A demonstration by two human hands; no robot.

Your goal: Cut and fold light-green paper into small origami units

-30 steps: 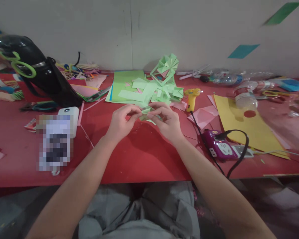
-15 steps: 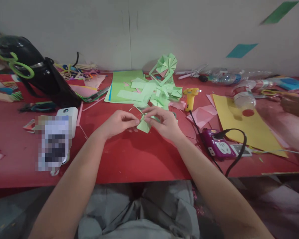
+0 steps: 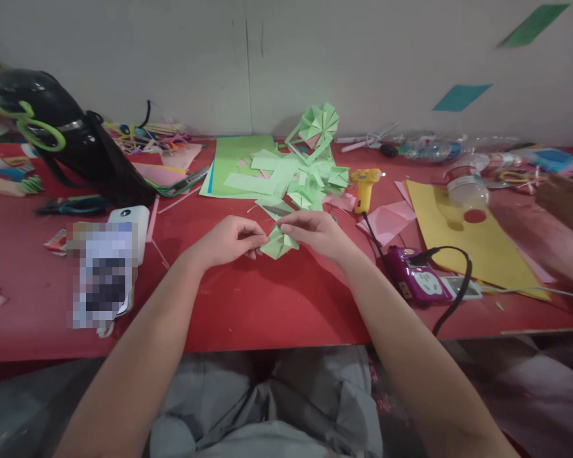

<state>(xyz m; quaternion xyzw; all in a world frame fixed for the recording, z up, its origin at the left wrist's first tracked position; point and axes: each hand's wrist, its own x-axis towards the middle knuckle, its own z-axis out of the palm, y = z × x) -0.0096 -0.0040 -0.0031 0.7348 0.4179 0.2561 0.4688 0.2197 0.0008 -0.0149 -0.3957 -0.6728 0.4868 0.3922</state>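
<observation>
A small folded piece of light green paper (image 3: pixel 279 246) is held between my two hands, just above the red tabletop (image 3: pixel 267 312). My left hand (image 3: pixel 236 240) pinches its left edge between thumb and fingers. On the other side, my right hand (image 3: pixel 315 232) grips its upper right part with fingertips and thumb. Right behind the hands lie loose green paper pieces (image 3: pixel 270 183), some folded, on a stack of green sheets (image 3: pixel 241 145). A folded green paper structure with a pleated rosette (image 3: pixel 319 121) stands at the back.
At right are a yellow glue gun (image 3: pixel 365 187), a purple power socket (image 3: pixel 417 277) with cords, a yellow sheet (image 3: pixel 468 245) and a plastic bottle (image 3: pixel 468 184). A phone (image 3: pixel 128 232) and a black bottle (image 3: pixel 71 140) are at left. Another person's hand (image 3: pixel 566 200) is at far right.
The green paper has turned in my fingers and shows more of its folded face. My right hand has shifted slightly over it. The other person's hand at far right has moved.
</observation>
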